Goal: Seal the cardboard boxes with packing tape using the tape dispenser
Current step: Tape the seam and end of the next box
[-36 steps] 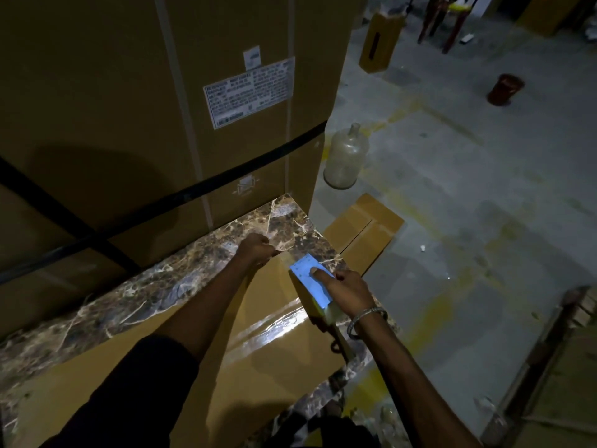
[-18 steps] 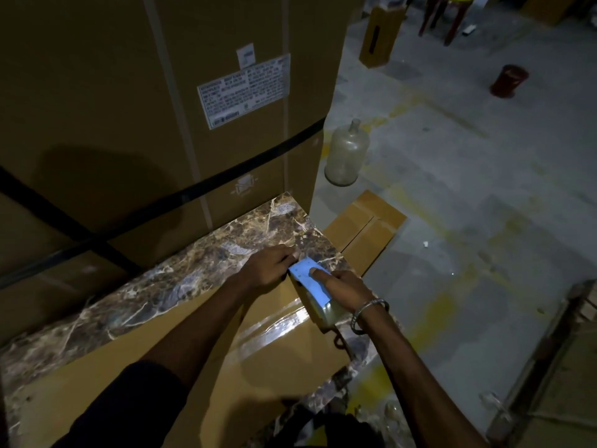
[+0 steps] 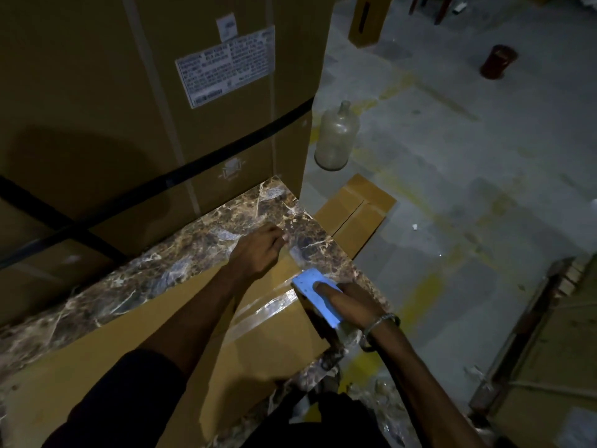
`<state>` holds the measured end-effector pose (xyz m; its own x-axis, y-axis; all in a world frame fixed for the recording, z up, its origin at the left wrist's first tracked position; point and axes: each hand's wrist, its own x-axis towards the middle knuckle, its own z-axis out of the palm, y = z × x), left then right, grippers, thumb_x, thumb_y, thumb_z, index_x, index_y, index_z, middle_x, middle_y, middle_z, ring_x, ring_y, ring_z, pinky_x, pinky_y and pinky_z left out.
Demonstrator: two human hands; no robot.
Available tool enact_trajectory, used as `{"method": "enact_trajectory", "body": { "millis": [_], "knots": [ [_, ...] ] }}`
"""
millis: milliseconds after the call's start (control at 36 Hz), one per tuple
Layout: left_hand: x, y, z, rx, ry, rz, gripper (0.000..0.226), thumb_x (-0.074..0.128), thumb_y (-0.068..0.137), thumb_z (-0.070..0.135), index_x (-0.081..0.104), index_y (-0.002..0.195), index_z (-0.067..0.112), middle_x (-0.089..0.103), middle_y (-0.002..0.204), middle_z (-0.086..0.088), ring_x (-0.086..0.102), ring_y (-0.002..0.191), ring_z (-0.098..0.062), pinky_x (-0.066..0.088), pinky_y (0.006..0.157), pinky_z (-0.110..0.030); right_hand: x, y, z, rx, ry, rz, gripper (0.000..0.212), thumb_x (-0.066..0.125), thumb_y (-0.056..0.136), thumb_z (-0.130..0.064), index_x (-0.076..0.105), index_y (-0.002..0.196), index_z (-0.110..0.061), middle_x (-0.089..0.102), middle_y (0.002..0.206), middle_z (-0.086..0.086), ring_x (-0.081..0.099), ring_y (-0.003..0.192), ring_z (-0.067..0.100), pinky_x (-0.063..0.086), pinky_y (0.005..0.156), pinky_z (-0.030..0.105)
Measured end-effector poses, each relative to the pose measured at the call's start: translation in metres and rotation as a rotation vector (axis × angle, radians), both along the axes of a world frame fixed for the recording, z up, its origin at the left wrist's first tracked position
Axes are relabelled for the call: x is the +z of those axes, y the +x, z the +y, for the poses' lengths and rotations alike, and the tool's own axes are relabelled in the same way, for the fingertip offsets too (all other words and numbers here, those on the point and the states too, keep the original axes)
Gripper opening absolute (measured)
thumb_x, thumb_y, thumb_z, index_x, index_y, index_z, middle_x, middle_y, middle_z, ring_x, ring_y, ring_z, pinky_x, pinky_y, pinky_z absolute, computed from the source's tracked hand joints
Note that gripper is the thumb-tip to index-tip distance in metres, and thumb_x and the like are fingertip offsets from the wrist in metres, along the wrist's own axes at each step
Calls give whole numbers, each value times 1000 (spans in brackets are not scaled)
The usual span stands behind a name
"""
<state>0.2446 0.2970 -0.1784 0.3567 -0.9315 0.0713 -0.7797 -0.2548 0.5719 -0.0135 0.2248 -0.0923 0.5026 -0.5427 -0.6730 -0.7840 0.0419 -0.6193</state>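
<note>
A flat cardboard box (image 3: 122, 357) lies on a marble-patterned top (image 3: 181, 253). A shiny strip of clear tape (image 3: 258, 313) runs across the box toward its right end. My right hand (image 3: 353, 307) grips the blue tape dispenser (image 3: 315, 294) at the box's right edge, index finger laid along its top. My left hand (image 3: 258, 250) is just above and left of the dispenser, fingers curled, pinching a stretch of clear tape (image 3: 295, 255) that leads down to the dispenser.
A tall strapped carton (image 3: 129, 108) with a white label stands right behind the marble top. On the floor to the right are a glass jug (image 3: 336, 139), a flat taped box (image 3: 355, 218), a red pot (image 3: 497, 61) and wooden crates (image 3: 555, 350).
My left hand moved in to the dispenser's nose, then drew up and away from it with tape between its fingers. My right hand and the dispenser stayed at the box's right edge.
</note>
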Motion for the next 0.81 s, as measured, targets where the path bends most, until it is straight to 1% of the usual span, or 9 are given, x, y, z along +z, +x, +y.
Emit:
{"method": "enact_trajectory", "body": {
  "millis": [111, 222, 306, 389, 528, 611, 694, 750, 806],
  "knots": [
    [3, -9, 2, -8, -80, -118, 28, 54, 107, 33, 76, 114, 17, 66, 119, 0, 56, 117, -22, 50, 95, -42, 1, 13, 4, 11, -58, 27, 54, 60, 98, -57, 58, 71, -11, 55, 66, 8, 52, 60, 25, 35, 59, 32],
    [8, -29, 7, -215, -137, -132, 20, 62, 100, 31, 80, 98, 21, 75, 102, 5, 62, 109, -20, 46, 102, -43, 0, 19, 2, -10, -58, 74, 55, 59, 98, -56, 53, 66, -12, 48, 63, 7, 45, 55, 23, 33, 61, 34],
    [1, -34, 12, -305, -150, -106, 20, 60, 104, 29, 75, 93, 23, 72, 96, 8, 63, 99, -16, 40, 110, -41, 0, 21, -1, -32, -21, 108, 52, 61, 96, -58, 63, 80, -9, 59, 80, 14, 51, 69, 26, 36, 66, 36],
    [-10, -29, 15, -341, -176, -179, 22, 54, 109, 29, 73, 101, 22, 68, 102, 5, 61, 103, -19, 39, 111, -41, 2, 16, -2, -77, 19, 118, 57, 63, 93, -62, 73, 93, -6, 70, 96, 20, 58, 77, 27, 39, 70, 36],
    [-13, -28, 15, -325, -196, -207, 29, 49, 111, 32, 75, 103, 21, 68, 101, 4, 60, 105, -20, 39, 112, -40, 9, -15, 10, -115, 0, 117, 50, 62, 94, -63, 64, 69, -20, 62, 67, 3, 54, 57, 18, 36, 56, 30],
    [-13, -29, 14, -301, -183, -191, 35, 45, 111, 36, 75, 101, 22, 69, 101, 6, 60, 105, -19, 38, 112, -40, -2, -59, 21, -136, 1, 174, 70, 63, 81, -78, 70, 76, -9, 71, 77, 10, 61, 63, 21, 40, 63, 30],
    [-15, -32, 16, -294, -174, -202, 33, 46, 111, 35, 76, 104, 23, 70, 104, 5, 60, 108, -18, 36, 115, -39, -11, -95, 37, -225, 71, 155, 97, 66, 64, -92, 63, 79, 4, 58, 71, 14, 56, 63, 24, 39, 66, 33],
    [-15, -32, 16, -283, -160, -194, 29, 48, 111, 33, 75, 106, 23, 71, 107, 4, 61, 110, -20, 36, 115, -41, -11, -96, 48, -217, 47, 149, 78, 65, 78, -82, 54, 69, -5, 51, 65, 10, 48, 55, 19, 36, 59, 27],
    [-12, -34, 17, -272, -150, -173, 28, 50, 110, 32, 75, 107, 21, 72, 109, 2, 62, 111, -23, 36, 116, -45, -12, -89, 55, -225, -5, 158, 61, 64, 87, -70, 47, 67, -15, 43, 60, 5, 40, 48, 18, 32, 56, 28]
  ]
}}
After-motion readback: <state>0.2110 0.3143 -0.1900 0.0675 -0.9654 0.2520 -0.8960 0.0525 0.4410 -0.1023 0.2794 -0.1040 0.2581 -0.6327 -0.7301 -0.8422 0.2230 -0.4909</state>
